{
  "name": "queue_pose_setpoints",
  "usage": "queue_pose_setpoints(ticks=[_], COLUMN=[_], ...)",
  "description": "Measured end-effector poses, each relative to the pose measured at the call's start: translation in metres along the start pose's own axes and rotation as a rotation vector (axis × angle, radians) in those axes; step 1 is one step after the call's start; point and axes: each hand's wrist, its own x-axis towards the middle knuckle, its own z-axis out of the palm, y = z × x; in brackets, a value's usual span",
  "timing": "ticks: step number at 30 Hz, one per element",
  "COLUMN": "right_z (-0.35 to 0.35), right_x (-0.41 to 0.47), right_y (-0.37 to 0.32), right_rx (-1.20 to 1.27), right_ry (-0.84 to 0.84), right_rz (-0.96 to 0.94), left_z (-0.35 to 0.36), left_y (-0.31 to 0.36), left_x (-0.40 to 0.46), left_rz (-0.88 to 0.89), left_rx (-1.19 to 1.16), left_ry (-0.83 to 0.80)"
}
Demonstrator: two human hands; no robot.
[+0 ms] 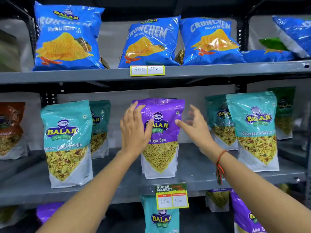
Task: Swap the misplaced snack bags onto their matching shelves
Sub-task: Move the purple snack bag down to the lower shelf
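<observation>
A purple Aloo Sev bag stands upright in the middle of the middle shelf, among teal Khatta Mitha Mix bags. My left hand lies flat against the purple bag's left front, fingers spread. My right hand hovers just right of the bag with fingers apart, the thumb near its edge. On the bottom shelf a teal Khatta Mitha Mix bag stands between purple Aloo Sev bags.
More teal bags stand at the right of the middle shelf. Blue Crunchem bags fill the top shelf. Price tags hang on the shelf edges. A brown bag sits far left.
</observation>
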Motion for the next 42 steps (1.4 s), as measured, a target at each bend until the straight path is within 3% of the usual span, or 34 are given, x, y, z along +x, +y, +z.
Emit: queue_pose_setpoints(ticks=[4, 7, 13, 17, 21, 29, 35, 42], right_z=[0.021, 0.033, 0.052, 0.054, 0.053, 0.051, 0.075, 0.136], right_x=[-0.010, -0.015, -0.022, -0.030, -0.049, -0.125, -0.210, -0.267], right_y=[0.028, 0.049, 0.062, 0.054, 0.034, -0.007, 0.026, 0.095], right_rx=[0.241, 0.305, 0.237, 0.124, 0.133, 0.391, 0.383, 0.172], right_ry=[-0.324, -0.384, -0.115, -0.041, -0.020, -0.196, -0.444, -0.490], right_rz=[0.331, 0.381, 0.313, 0.242, 0.155, 0.088, 0.208, 0.362], left_z=[0.019, 0.029, 0.030, 0.018, -0.014, -0.110, -0.147, -0.122], left_y=[-0.009, -0.015, -0.021, -0.019, -0.014, -0.008, -0.023, -0.078], left_x=[-0.042, -0.056, -0.057, -0.053, -0.059, -0.118, -0.216, -0.313], left_rz=[-0.470, -0.680, -0.719, -0.730, -0.623, -0.539, -0.657, -0.844], left_rx=[-0.354, -0.570, -0.553, -0.522, -0.514, -0.642, -0.566, -0.280], left_ry=[-0.103, -0.122, -0.056, -0.046, 0.019, 0.147, 0.003, -0.254])
